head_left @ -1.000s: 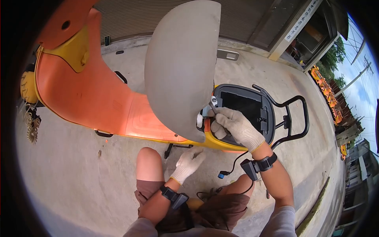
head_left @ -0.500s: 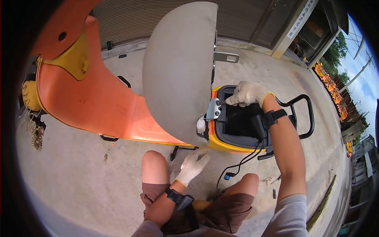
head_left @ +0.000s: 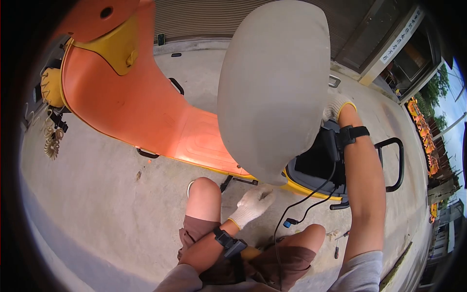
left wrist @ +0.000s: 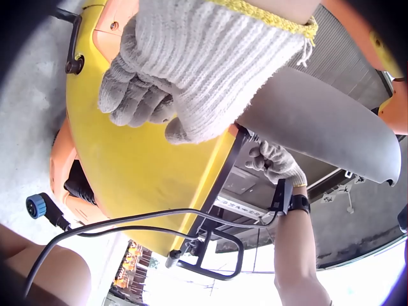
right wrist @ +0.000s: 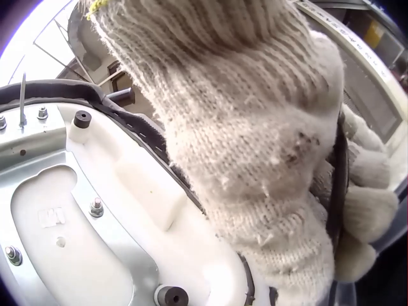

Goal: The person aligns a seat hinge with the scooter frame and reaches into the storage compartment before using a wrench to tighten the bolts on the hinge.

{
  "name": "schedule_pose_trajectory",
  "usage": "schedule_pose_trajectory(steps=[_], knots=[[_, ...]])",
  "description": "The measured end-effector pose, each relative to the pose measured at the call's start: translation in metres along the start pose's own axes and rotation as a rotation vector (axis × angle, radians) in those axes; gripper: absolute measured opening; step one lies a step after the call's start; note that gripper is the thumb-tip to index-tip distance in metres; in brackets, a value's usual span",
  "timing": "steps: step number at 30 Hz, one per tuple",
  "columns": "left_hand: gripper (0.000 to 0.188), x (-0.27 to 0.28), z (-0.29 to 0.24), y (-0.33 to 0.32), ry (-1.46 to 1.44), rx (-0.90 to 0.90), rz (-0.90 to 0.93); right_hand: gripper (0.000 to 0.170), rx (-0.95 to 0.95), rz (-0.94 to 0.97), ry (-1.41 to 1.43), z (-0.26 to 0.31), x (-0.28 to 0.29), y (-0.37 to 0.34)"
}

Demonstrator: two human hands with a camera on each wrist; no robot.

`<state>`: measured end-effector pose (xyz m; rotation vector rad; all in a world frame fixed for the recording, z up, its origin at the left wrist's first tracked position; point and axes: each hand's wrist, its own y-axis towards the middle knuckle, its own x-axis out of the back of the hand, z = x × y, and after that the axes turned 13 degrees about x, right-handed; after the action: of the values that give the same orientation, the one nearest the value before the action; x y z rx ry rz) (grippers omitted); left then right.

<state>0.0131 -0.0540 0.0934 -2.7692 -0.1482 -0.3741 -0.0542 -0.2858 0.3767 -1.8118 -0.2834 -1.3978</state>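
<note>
The grey scooter seat point(head_left: 272, 87) stands tipped up over the orange and yellow scooter point(head_left: 121, 107). My gloved right hand point(head_left: 336, 108) is at the seat's right edge, partly hidden behind it in the head view. In the right wrist view its fingers point(right wrist: 366, 213) curl round the dark rim, beside the white underside point(right wrist: 150, 191) with metal brackets and nuts. My gloved left hand point(head_left: 255, 200) hangs loosely curled with nothing in it. It is near the yellow side panel point(left wrist: 153, 178), below the seat's lower end.
Behind the seat lies the open dark storage compartment point(head_left: 316, 160), with a black rear rail point(head_left: 401, 165) beyond. A black cable with a blue-ended connector point(head_left: 291, 222) hangs from the right wrist camera. A screwdriver point(head_left: 336, 252) lies on the concrete. A shutter wall stands behind the scooter.
My right hand has left the hinge bracket, where it held a small metal tool a second ago, and taken hold of the seat's edge. The seat has tilted towards the compartment. The left hand stays loosely curled.
</note>
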Motion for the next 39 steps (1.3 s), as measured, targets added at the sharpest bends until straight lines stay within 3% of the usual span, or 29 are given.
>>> schedule_pose_trajectory(steps=[3,6,7,8,9,10,14,16,20,24,26,28,29,30,32,39], knots=[[0.043,-0.001,0.002,0.002,0.012,0.023,0.005,0.050,0.049,0.016,0.111,-0.001,0.000,-0.008],[0.043,-0.001,0.005,0.002,0.019,-0.006,-0.023,0.037,-0.022,0.022,0.228,-0.006,-0.016,-0.009],[0.043,-0.001,0.005,0.002,0.021,-0.014,-0.020,0.038,-0.025,0.031,0.575,-0.034,-0.039,0.003],[0.043,-0.001,0.005,0.002,0.025,-0.025,-0.016,0.043,0.022,-0.043,0.685,-0.049,-0.053,0.003],[0.043,0.000,0.004,0.000,0.025,-0.032,-0.013,0.047,0.022,0.024,0.649,-0.047,-0.063,-0.002],[0.043,0.001,0.002,-0.002,0.024,-0.004,0.000,0.050,0.021,-0.043,0.606,-0.032,-0.070,-0.020],[0.041,-0.002,0.009,-0.001,-0.014,-0.011,0.009,0.055,0.017,-0.242,1.119,-0.005,-0.132,-0.044],[0.041,0.002,0.007,-0.003,0.003,-0.006,0.005,0.053,0.049,-0.219,1.299,0.015,-0.147,-0.049],[0.041,0.007,0.012,-0.008,-0.021,-0.054,0.021,0.047,0.045,-0.323,1.472,0.026,-0.160,-0.048],[0.041,0.009,0.016,-0.011,-0.075,-0.110,-0.090,0.034,0.186,-0.481,1.175,0.025,-0.132,-0.060],[0.041,0.019,0.009,-0.015,-0.050,0.058,0.022,0.034,0.177,-0.525,0.690,0.010,-0.114,-0.053],[0.040,0.014,0.019,-0.009,-0.060,0.009,-0.010,0.037,0.124,-0.543,0.163,-0.001,-0.102,-0.046],[0.040,0.012,0.025,-0.005,-0.082,-0.036,-0.047,0.041,0.077,-0.491,0.093,-0.003,-0.095,-0.042],[0.040,0.012,0.028,-0.004,-0.071,-0.047,-0.043,0.041,0.068,-0.504,0.097,0.001,-0.086,-0.043],[0.036,0.012,0.034,-0.001,-0.113,-0.056,-0.071,0.043,-0.052,-0.307,0.107,0.007,-0.070,-0.043],[0.031,0.024,0.028,-0.002,-0.080,-0.015,-0.068,0.043,-0.068,-0.118,0.196,-0.013,-0.056,-0.014]])
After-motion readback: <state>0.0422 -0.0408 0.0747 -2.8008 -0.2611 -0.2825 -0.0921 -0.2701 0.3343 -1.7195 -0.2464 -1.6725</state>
